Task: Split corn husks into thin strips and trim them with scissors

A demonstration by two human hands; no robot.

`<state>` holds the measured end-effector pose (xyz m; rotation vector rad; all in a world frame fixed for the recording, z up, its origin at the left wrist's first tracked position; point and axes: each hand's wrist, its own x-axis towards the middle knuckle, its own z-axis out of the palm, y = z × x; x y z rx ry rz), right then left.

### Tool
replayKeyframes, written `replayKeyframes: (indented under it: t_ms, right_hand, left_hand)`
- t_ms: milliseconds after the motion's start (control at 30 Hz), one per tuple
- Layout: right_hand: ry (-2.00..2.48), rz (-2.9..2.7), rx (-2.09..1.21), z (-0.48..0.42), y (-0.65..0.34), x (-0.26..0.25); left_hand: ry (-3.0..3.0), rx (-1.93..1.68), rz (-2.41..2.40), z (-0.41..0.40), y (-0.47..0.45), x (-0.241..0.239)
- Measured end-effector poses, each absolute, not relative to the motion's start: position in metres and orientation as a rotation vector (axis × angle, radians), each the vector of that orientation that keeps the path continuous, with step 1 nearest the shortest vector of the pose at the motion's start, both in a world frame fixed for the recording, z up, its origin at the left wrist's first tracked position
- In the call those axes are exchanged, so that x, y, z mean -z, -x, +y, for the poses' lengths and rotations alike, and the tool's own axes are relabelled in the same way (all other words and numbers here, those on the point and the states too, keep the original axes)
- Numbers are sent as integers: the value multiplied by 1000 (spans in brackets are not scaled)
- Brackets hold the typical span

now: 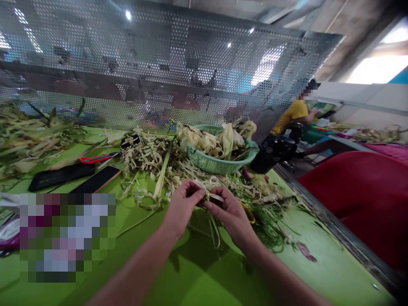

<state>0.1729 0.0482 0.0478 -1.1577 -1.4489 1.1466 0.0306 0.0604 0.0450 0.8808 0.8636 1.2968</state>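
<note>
Close together over the near side of the green table (149, 263), my left hand (183, 204) and my right hand (231, 212) pinch a pale corn husk strip (217, 197) between thumbs and fingers. Thin loose ends (215, 233) dangle below my fingers. Part of the strip is hidden by the fingertips. Just beyond my hands lies a tangled heap of dried husk strips (146, 155). Beside my right hand, a yellow loop (249, 213) shows partly from under it, near a bunch of green strands (270, 227).
A mint-green basket (213, 163) filled with husks and silk stands behind the heap. Two phones (98, 179) and a red-handled tool (99, 158) lie at left. A perforated metal panel (159, 72) closes the back. At right are a red chair (360, 199) and a person in yellow (293, 112).
</note>
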Motion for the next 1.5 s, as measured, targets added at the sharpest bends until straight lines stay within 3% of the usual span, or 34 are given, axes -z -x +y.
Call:
replayKeyframes:
  t_ms: [367, 600, 833, 1167, 1500]
  right_hand:
    - [1202, -1642, -950, 51, -176, -46]
    - [1226, -1733, -1043, 50, -182, -58]
    - [1129, -1630, -1220, 51, -181, -47]
    - [1181, -1616, -1000, 49, -175, -47]
    - [1174, -1660, -1013, 48, -173, -50]
  left_hand:
    - [-1024, -1236, 968, 63, -21, -51]
    - [-1143, -1138, 961, 65, -14, -49]
    - [-950, -1169, 876, 64, -21, -48]
    - [-931, -1196, 864, 64, -22, -49]
    - [-699, -1140, 768, 63, -23, -49]
